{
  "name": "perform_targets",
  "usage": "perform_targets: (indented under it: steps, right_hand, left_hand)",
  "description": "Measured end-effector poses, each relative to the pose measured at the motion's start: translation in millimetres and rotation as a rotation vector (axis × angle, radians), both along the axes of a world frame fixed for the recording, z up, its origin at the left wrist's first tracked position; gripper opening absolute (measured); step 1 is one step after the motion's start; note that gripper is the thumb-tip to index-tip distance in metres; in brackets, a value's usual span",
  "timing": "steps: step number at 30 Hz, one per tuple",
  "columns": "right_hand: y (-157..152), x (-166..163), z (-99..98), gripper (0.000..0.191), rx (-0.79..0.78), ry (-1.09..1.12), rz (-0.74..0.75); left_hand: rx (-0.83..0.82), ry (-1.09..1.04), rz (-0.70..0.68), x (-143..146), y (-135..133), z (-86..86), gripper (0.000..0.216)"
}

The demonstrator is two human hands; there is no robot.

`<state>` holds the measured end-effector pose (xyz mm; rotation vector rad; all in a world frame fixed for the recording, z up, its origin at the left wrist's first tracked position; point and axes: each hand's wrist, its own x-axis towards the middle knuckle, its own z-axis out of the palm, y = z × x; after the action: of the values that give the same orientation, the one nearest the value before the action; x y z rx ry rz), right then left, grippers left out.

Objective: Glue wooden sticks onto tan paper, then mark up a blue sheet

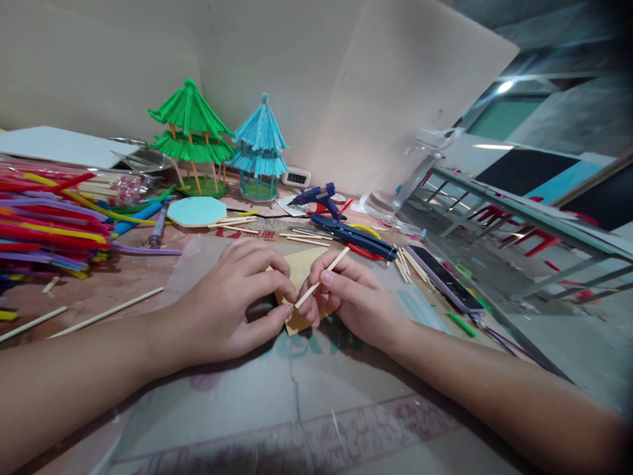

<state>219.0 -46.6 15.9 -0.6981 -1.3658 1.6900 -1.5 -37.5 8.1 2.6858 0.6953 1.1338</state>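
Observation:
My left hand (232, 300) lies on the table with its fingers curled, pinching the edge of a tan cardboard piece (299, 270) that rests flat between both hands. My right hand (351, 293) pinches a thin wooden stick (322, 277), which slants up to the right; its lower tip meets the cardboard beside my left fingertips. Part of the cardboard is hidden under the fingers.
A green straw pagoda (192, 135) and a blue one (260, 148) stand at the back. Coloured straws (47, 221) pile at the left. A blue glue gun (319, 196), blue clamp (359, 239), phone (444, 277), loose sticks (106, 312) and a teal octagon (196, 211) lie around.

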Motion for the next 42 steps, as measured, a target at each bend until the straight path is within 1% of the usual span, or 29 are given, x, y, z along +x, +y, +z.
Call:
perform_targets:
  steps: [3, 9, 14, 20, 28, 35, 42]
  right_hand:
    - [0.2, -0.2, -1.0, 0.023, -0.004, -0.006, -0.003]
    - [2.2, 0.6, -7.7, 0.025, -0.008, -0.013, 0.020]
    - [5.2, 0.2, -12.8, 0.029, -0.005, -0.015, 0.016]
    - [4.6, -1.4, -11.2, 0.034, -0.015, -0.038, -0.019]
    - [4.4, 0.4, -9.2, 0.026, 0.001, -0.003, 0.012]
    - [3.3, 0.1, -7.5, 0.022, 0.031, 0.002, 0.019]
    - [4.4, 0.4, -7.3, 0.020, 0.034, -0.022, 0.023]
  left_hand:
    - [0.011, -0.009, -0.010, 0.3, 0.3, 0.0, 0.009]
    - [-0.036, -0.036, -0.052, 0.4, -1.2, -0.5, 0.013]
    - [-0.044, -0.038, -0.022, 1.3, -1.6, -3.1, 0.014]
    - [-0.029, -0.027, -0.001, 2.0, 1.8, -5.2, 0.013]
    - [-0.018, -0.039, -0.012, 0.6, 2.0, -5.4, 0.012]
    - [-0.015, -0.040, -0.012, 0.5, 1.1, -2.2, 0.010]
    - [0.007, -0.024, -0.020, -0.1, 3.6, -3.2, 0.010]
